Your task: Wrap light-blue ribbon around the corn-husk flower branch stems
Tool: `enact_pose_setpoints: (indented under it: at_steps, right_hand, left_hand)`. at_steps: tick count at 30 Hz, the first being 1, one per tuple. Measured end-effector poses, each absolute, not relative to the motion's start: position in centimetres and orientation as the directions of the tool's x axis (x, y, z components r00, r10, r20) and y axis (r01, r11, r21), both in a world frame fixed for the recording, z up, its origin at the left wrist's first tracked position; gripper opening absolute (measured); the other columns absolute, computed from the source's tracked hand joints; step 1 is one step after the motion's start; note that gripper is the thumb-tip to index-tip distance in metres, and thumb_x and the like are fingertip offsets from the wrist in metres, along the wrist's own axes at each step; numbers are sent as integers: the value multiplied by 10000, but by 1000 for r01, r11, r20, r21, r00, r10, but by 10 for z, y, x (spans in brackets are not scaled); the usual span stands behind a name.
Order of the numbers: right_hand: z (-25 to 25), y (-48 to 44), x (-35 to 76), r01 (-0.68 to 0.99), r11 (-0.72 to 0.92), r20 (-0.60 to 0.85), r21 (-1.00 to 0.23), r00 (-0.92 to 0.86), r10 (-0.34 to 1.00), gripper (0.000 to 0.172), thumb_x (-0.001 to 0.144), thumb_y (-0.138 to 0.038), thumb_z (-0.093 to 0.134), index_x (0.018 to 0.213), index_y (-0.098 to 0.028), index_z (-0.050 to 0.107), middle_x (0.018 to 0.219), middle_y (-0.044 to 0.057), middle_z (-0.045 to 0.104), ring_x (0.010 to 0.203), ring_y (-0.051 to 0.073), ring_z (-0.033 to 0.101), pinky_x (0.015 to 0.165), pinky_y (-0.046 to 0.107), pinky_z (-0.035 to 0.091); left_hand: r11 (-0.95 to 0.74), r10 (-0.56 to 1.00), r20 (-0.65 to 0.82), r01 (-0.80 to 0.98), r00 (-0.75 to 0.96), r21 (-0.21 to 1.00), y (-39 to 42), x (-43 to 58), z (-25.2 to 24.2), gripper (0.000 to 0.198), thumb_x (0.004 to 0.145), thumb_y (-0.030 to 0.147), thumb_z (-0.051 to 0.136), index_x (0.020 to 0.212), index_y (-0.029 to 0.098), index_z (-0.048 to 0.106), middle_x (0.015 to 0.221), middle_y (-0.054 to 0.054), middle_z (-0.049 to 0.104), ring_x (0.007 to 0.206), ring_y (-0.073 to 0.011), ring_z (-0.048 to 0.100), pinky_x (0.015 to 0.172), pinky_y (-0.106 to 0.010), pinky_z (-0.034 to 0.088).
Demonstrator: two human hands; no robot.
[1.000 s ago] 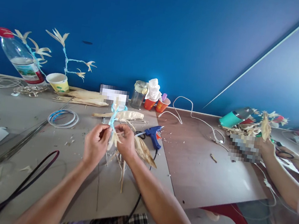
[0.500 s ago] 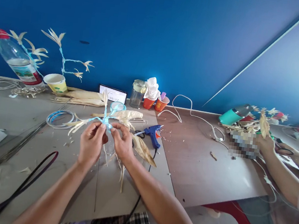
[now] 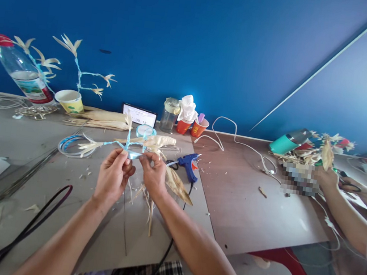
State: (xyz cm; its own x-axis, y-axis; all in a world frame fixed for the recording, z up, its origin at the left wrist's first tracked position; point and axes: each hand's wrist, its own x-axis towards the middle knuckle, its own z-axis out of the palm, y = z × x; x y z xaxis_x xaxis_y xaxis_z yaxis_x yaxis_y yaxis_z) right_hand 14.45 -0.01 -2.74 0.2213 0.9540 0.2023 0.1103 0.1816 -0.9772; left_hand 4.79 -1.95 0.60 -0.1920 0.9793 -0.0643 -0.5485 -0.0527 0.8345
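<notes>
A craft workshop, shared by more than one worker, is suggested by the littered desk set against a blue wall. A glue gun is laid among dry husks, with pale scraps strewn about. Finished husk flowers are displayed on blue-wrapped stems, and a similar taped stem is held in the left hand, a blue strip being drawn taut by the right hand. Farther along, another worker's hand is seen beside more husk work
</notes>
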Motion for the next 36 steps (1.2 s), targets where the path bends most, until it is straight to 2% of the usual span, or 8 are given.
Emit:
enact_pose_setpoints:
  at_steps: [3,8,11,18,26,33,36]
  right_hand:
    - [-26,0,143,40,207,210,-977,269,940,139,770,-317,608,789,-200,680,807,17,669,859,174,584,836,305,451]
    - [-18,1,141,-208,253,172,-945,344,923,160,771,-332,600,780,-176,632,819,26,675,826,161,605,837,304,467]
    - [-16,0,139,-271,242,134,-932,363,922,169,759,-338,614,778,-171,607,813,26,670,810,154,600,834,304,464]
    - [-23,1,143,-142,241,162,-960,418,894,250,781,-433,586,763,-188,543,748,4,595,736,138,534,758,284,454]
    - [-31,10,152,123,239,269,-963,424,865,239,785,-441,591,756,-205,620,887,40,622,894,186,540,818,307,436]
    - [-26,15,164,141,399,422,-906,244,873,209,804,-385,594,762,-202,686,837,37,663,867,193,586,862,338,429]
    - [-20,14,168,90,353,364,-931,169,916,264,776,-407,611,616,-198,639,682,16,622,754,176,576,798,330,448]
  left_hand:
    - [2,989,-90,-585,-120,811,-19,48,5,243,730,255,697,713,193,462,524,84,420,412,-33,295,416,-175,285]
    - [58,997,-82,-606,-11,793,-19,50,4,257,739,264,697,698,186,455,561,70,446,409,-23,292,417,-169,279]
    - [74,997,-66,-624,36,778,-20,51,3,268,740,264,702,689,182,453,572,64,451,413,-21,288,419,-167,269]
    - [100,995,-76,-591,66,800,-22,51,3,272,704,275,735,690,185,478,569,64,455,424,-24,299,437,-169,286]
    - [56,998,-28,-574,57,817,-22,46,2,259,733,282,712,687,184,477,577,59,479,420,-21,285,447,-177,282]
    - [57,998,-25,-615,60,786,-22,41,8,277,729,281,719,701,192,458,572,64,467,426,-29,291,449,-181,284]
    - [59,997,-11,-664,77,745,-20,35,9,320,729,286,723,692,191,420,583,67,457,425,-26,282,445,-179,277]
